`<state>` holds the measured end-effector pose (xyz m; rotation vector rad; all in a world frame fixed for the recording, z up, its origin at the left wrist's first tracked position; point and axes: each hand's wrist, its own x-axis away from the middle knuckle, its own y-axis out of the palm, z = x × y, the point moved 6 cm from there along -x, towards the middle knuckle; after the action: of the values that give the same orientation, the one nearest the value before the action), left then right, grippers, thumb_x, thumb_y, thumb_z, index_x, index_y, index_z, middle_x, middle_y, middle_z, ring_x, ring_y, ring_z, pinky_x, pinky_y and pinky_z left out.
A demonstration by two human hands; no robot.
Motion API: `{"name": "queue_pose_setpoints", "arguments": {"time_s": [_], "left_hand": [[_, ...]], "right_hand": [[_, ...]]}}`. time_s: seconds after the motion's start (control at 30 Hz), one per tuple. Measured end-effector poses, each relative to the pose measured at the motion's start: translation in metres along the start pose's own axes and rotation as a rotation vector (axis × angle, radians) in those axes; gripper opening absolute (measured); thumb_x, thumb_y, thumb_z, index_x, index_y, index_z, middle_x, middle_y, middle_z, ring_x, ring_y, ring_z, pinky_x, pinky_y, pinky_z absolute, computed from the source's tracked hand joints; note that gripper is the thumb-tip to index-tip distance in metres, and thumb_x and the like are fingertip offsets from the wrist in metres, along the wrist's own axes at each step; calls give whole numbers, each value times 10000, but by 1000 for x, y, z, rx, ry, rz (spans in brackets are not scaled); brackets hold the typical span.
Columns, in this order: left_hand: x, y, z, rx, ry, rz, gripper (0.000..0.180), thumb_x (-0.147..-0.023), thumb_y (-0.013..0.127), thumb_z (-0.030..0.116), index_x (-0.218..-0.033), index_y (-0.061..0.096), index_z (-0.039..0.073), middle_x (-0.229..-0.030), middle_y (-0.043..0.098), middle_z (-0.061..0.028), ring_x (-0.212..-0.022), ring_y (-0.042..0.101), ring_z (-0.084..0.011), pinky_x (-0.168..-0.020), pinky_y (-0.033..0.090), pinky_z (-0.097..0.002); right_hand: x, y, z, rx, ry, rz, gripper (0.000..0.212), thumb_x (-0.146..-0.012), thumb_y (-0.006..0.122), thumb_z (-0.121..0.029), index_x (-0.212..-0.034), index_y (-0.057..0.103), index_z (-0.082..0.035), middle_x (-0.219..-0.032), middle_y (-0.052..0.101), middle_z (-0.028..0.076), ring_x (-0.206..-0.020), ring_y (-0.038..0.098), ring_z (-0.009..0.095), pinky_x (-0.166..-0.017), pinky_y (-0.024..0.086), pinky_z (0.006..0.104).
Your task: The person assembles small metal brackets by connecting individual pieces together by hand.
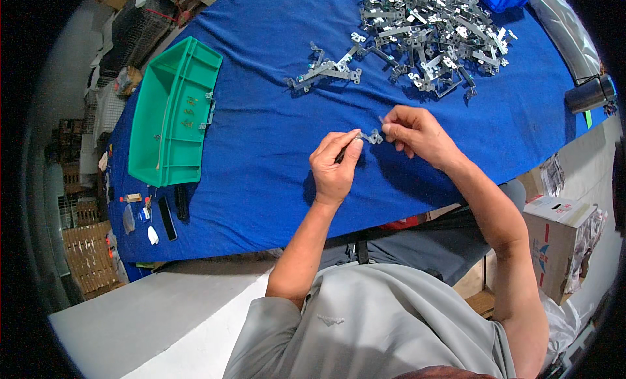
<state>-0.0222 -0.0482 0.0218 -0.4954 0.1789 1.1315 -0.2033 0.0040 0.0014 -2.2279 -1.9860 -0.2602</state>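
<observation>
Watch for a drop of the small metal piece (373, 138) onto the blue cloth (261, 118) below, from too loose a pinch by the left hand's (333, 174) closed fingertips or a bump from the curled right hand (422, 135) just beside, maybe holding something too tiny to tell.

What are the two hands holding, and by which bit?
The left hand pinches a metal bracket by its left end. Whether the right hand holds something small, I can't tell.
</observation>
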Motion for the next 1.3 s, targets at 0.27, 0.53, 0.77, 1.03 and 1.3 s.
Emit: {"name": "queue_pose_setpoints", "arguments": {"time_s": [0.27,0.53,0.77,1.03,1.3], "left_hand": [[2,-1,-5,19,-62,-1,157,-881,706,60,-1014,731,-19,-850,683,-84,-716,617,-131,-644,480,-250],[-2,6,2,-23,-14,-57,144,-872,705,50,-995,735,-19,-845,696,-97,-710,642,-147,-644,500,-263],[-2,11,4,-17,45,-118,142,-863,710,46,-992,739,-6,-844,698,-99,-698,644,-152,-625,503,-268],[2,1,-5,-3,-26,-14,167,-887,703,59,-1037,735,-10,-864,667,-51,-687,570,-87,-611,456,-231],[1,0,-8,14,-47,15,180,-914,680,78,-1065,730,-7,-848,632,-30,-623,519,-64,-548,413,-214]], "right_hand": [[4,11,1,116,-26,-137,158,-959,597,-172,-965,663,-29,-757,625,0,-613,557,67,-478,441,239],[-1,10,7,-53,-108,-116,192,-981,607,-179,-1068,641,-12,-853,616,10,-721,563,60,-587,491,226],[-1,10,9,-67,-7,-144,181,-985,607,-181,-1066,626,-20,-843,595,-3,-733,570,64,-608,513,227],[0,1,2,104,38,-47,195,-969,603,-194,-998,672,-14,-790,634,12,-647,590,80,-491,478,240],[5,10,2,126,16,-101,183,-955,613,-178,-992,688,-15,-759,635,10,-633,574,79,-496,461,248]]}}
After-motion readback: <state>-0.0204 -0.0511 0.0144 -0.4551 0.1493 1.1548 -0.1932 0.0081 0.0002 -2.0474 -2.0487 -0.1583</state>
